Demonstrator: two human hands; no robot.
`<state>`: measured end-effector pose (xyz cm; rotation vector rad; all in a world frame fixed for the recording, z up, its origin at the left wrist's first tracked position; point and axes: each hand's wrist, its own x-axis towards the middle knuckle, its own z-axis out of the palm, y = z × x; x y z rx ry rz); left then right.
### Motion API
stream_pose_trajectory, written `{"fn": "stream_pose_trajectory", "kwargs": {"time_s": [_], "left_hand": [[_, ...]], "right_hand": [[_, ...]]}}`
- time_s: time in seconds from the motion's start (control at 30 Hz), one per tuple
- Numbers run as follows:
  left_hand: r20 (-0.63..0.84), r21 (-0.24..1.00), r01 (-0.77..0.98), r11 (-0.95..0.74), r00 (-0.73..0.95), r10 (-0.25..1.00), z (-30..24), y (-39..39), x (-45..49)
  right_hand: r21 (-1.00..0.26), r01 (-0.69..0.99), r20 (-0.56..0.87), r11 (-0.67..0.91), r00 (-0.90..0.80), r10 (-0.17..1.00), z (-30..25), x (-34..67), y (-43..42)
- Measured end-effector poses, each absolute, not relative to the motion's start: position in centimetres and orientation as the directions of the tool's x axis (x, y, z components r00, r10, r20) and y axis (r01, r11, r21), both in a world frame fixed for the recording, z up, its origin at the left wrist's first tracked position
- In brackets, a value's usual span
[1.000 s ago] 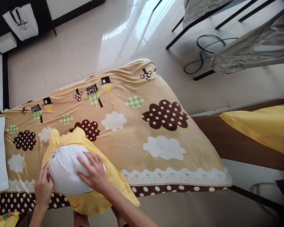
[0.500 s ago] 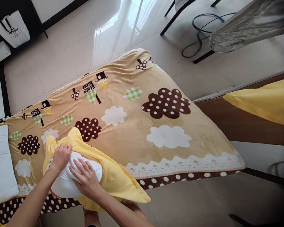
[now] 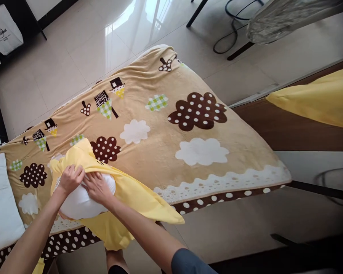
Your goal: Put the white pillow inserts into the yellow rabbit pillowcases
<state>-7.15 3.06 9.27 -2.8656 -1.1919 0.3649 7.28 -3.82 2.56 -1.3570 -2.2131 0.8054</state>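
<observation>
A white pillow (image 3: 80, 202) lies partly inside a yellow pillowcase (image 3: 137, 190) at the near edge of the bed. My left hand (image 3: 71, 178) is closed on the gathered edge of the pillowcase, on the pillow's left upper side. Just right of it, my right hand (image 3: 97, 186) presses into the pillow, gripping its stuffing. The fingertips of that hand are tucked under the yellow cloth and hidden. One corner of the pillowcase stretches out to the right, and another part hangs over the bed's edge by a leg.
A beige blanket (image 3: 148, 160) with cloud prints covers the bed. At the left edge lies another white pillow (image 3: 2, 205). Yellow cloth (image 3: 317, 99) rests on a brown surface at right. Beyond are a cable (image 3: 231, 38), a plastic-wrapped object (image 3: 274, 23) and a white bag (image 3: 5, 30).
My right hand has pushed up and left, its fingertips going under the pillowcase opening. The yellow cloth now covers more of the pillow's top. The whole view has shifted slightly.
</observation>
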Motion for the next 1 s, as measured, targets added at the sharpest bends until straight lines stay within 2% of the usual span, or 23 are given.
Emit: {"fn": "stream_pose_trajectory", "kwargs": {"time_s": [0.17,0.23,0.37,0.5,0.6,0.7,0.77,0.83,0.9,0.97,1.0], "left_hand": [[-0.152,-0.114,0.819,-0.563,0.545,0.824,9.2,3.9,-6.5],[-0.121,-0.143,0.859,-0.491,0.477,0.870,9.0,3.8,-6.0],[-0.094,-0.111,0.837,-0.536,0.528,0.844,9.3,2.5,-5.2],[-0.111,-0.076,0.803,-0.592,0.583,0.805,9.7,1.3,-5.5],[-0.122,-0.119,0.821,-0.559,0.546,0.829,9.2,1.9,-6.1],[-0.125,-0.151,0.855,-0.497,0.482,0.867,8.1,2.9,-6.5],[-0.133,-0.114,0.875,-0.472,0.457,0.880,7.4,3.2,-6.6],[-0.120,-0.033,0.909,-0.415,0.408,0.905,7.1,3.0,-6.9],[-0.101,0.087,0.933,-0.348,0.356,0.929,7.1,2.1,-8.0],[-0.037,0.197,0.951,-0.238,0.250,0.968,7.1,0.3,-10.2],[0.016,0.250,0.958,-0.143,0.143,0.990,7.1,-1.0,-11.6]], "right_hand": [[-0.648,0.748,-0.064,0.144,-0.242,0.968,3.2,6.2,-5.0],[-0.648,0.751,-0.057,0.127,-0.214,0.975,4.0,5.8,-7.4],[-0.672,0.727,-0.062,0.143,-0.247,0.967,3.2,5.6,-9.1],[-0.728,0.670,-0.125,0.143,-0.335,0.934,-0.7,6.1,-4.5],[-0.723,0.685,-0.145,0.096,-0.285,0.947,-2.4,6.6,-2.9],[-0.694,0.720,-0.179,0.019,-0.197,0.964,-2.2,6.9,-5.4],[-0.668,0.742,-0.222,-0.052,-0.132,0.966,-1.4,7.1,-8.1],[-0.687,0.722,-0.282,-0.081,-0.162,0.946,-0.1,7.6,-10.7],[-0.743,0.667,-0.321,-0.058,-0.278,0.905,1.5,8.6,-12.7],[-0.857,0.516,-0.283,0.008,-0.483,0.829,3.1,10.7,-13.4],[-0.907,0.420,-0.250,0.005,-0.550,0.797,3.6,12.3,-13.2]]}}
